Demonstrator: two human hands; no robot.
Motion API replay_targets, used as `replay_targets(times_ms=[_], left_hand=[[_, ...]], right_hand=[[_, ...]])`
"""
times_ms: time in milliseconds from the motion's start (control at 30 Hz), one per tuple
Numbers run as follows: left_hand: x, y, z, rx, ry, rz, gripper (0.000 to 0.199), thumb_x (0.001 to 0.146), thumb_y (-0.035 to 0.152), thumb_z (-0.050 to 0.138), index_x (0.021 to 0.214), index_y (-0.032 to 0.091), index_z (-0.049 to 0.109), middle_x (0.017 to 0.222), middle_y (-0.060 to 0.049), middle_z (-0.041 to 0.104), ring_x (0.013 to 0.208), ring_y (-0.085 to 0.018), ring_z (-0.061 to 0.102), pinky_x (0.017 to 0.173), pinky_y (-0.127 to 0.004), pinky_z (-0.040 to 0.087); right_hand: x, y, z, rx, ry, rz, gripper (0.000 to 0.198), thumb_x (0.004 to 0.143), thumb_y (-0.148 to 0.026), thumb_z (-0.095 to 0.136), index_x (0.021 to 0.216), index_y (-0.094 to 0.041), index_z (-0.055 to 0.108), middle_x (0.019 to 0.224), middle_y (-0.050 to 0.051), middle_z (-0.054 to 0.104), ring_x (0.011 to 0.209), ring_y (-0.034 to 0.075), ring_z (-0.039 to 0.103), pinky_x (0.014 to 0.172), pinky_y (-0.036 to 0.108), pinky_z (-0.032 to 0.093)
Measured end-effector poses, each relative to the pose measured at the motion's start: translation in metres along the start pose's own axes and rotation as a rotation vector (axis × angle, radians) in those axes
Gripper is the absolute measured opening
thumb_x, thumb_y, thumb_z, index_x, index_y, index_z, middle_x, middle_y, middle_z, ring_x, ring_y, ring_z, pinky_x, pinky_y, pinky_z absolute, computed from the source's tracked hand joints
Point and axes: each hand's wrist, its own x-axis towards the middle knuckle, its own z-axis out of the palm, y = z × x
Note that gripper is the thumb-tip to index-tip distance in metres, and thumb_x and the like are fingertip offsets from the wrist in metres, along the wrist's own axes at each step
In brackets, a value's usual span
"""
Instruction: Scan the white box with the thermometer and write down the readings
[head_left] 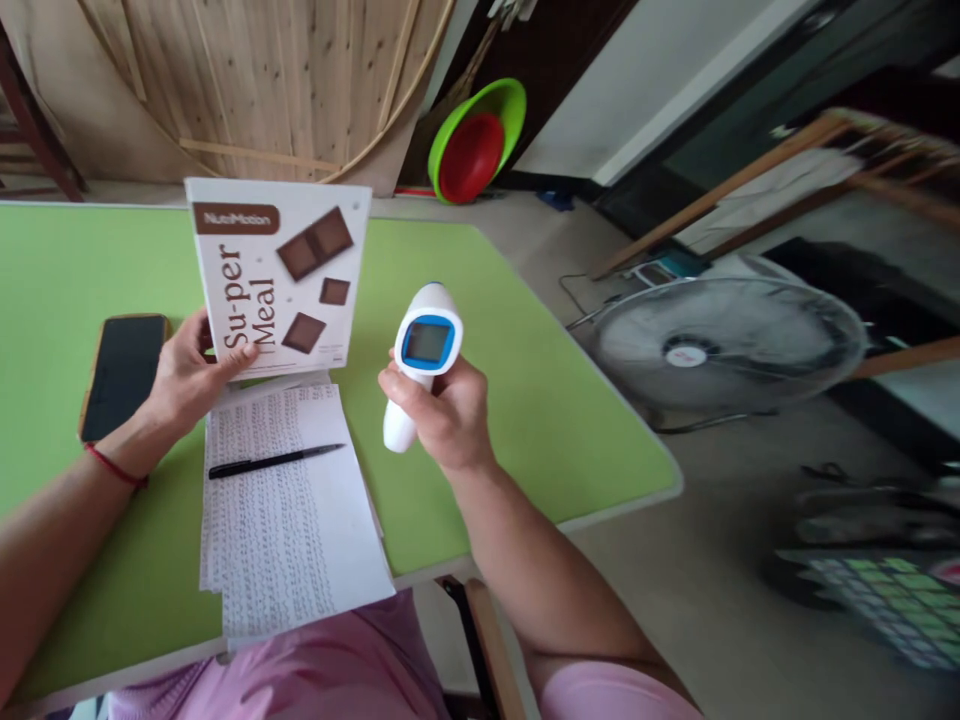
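Left fingers [234, 364] on box [282, 282] ("NutriMotion")

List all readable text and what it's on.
"NutriMotion": brown label on the white box.
"Su-per Meal": same box, printed sideways.
Box fine print: too small to read.
Handwriting on the papers: too small to read.
Red mark on the fan hub: too blurred.
Thermometer screen: no readable digits.

Left hand [186, 380] holds 1 white box [289, 285]; right hand [456, 418], 1 infrared thermometer [427, 343].
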Motion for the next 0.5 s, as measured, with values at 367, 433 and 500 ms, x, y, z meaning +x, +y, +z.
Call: replay_targets(times_ms=[367, 433, 500], left_hand=[[0.006, -0.006, -0.008, 0.360, 0.150, 0.027, 0.041, 0.074, 0.045, 0.071, 0.103, 0.022, 0.054, 0.106, -0.010, 0.061, 0.102, -0.034, 0.060, 0.080, -0.049, 0.056], [0.006, -0.009, -0.008, 0.397, 0.147, 0.047, 0.039, 0.075, 0.042, 0.068, 0.105, 0.021, 0.053, 0.107, -0.010, 0.060, 0.104, -0.035, 0.059, 0.085, -0.051, 0.053], [0.006, -0.011, -0.008, 0.415, 0.138, 0.105, 0.037, 0.078, 0.039, 0.064, 0.108, 0.022, 0.052, 0.112, -0.011, 0.059, 0.108, -0.035, 0.057, 0.093, -0.053, 0.049]], right_hand=[[-0.001, -0.009, 0.001, 0.027, 0.026, -0.005, 0.023, 0.064, -0.038, 0.069, 0.065, -0.023, 0.052, 0.058, -0.004, 0.052, 0.058, 0.013, 0.049, 0.057, 0.032, 0.043], [-0.001, -0.009, 0.001, 0.034, 0.024, -0.001, 0.023, 0.063, -0.038, 0.069, 0.065, -0.022, 0.053, 0.058, -0.004, 0.052, 0.057, 0.012, 0.048, 0.056, 0.031, 0.043], [-0.001, -0.008, 0.001, 0.038, 0.019, -0.003, 0.022, 0.064, -0.037, 0.069, 0.066, -0.022, 0.053, 0.059, -0.004, 0.053, 0.057, 0.012, 0.049, 0.056, 0.031, 0.043]])
